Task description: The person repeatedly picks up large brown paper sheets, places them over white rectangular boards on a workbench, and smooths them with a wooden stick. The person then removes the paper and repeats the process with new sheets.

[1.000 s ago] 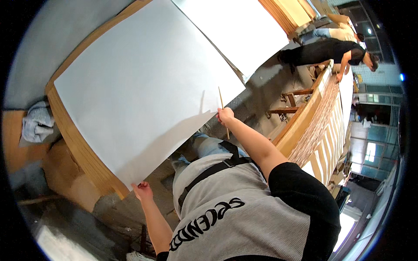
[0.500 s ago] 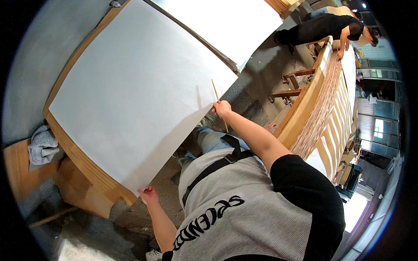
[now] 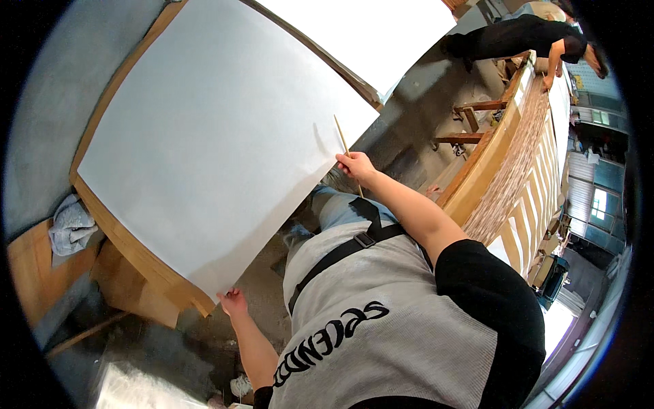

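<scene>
The left hand pinches the near left corner of a large white sheet; the right hand is closed around a thin stick, its fingertips at the sheet's near edge, though whether they also grip the paper I cannot tell; the sheet lies in front of the person, over a brown stack whose border shows along its left sides; a second white sheet lies just beyond; a grey cloth sits left of the stack; at right, a co-worker leans over a long bench bearing wood strips.
</scene>
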A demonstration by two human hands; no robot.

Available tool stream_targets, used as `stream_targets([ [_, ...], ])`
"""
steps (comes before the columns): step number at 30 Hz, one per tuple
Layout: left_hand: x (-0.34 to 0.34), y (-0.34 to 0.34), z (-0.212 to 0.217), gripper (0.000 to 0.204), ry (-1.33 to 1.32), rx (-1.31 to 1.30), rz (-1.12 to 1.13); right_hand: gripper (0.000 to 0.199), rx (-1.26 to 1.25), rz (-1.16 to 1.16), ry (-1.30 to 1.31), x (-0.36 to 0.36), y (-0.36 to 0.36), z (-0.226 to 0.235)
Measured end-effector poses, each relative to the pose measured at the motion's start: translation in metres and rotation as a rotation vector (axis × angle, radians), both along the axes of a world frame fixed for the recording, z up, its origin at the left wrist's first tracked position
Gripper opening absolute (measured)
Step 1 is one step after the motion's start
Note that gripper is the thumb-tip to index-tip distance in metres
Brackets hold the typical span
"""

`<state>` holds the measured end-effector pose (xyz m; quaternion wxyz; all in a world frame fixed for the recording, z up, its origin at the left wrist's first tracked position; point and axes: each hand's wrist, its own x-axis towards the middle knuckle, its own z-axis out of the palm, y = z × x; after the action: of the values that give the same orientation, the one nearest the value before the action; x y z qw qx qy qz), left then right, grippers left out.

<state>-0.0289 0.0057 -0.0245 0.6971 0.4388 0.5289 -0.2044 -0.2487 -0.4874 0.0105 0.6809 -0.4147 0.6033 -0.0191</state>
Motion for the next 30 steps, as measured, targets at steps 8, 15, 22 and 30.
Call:
stream_targets([
  [8, -0.004, -0.012, 0.005, 0.028, -0.031, -0.123, -0.153, 0.026, 0.204, -0.126, -0.140, -0.007, -0.019, 0.000],
  [15, 0.000, -0.081, 0.040, 0.029, -0.029, -0.138, -0.233, 0.033, 0.138, 0.086, -0.076, -0.004, -0.027, -0.009],
  [22, 0.014, -0.102, 0.108, 0.027, -0.106, 0.340, -0.393, 0.035, -0.077, 0.205, -0.047, -0.003, -0.022, 0.010],
  [30, 0.156, -0.183, 0.265, 0.043, -0.798, 0.279, -0.669, 0.031, -0.155, -0.066, -0.279, 0.016, -0.020, 0.132],
])
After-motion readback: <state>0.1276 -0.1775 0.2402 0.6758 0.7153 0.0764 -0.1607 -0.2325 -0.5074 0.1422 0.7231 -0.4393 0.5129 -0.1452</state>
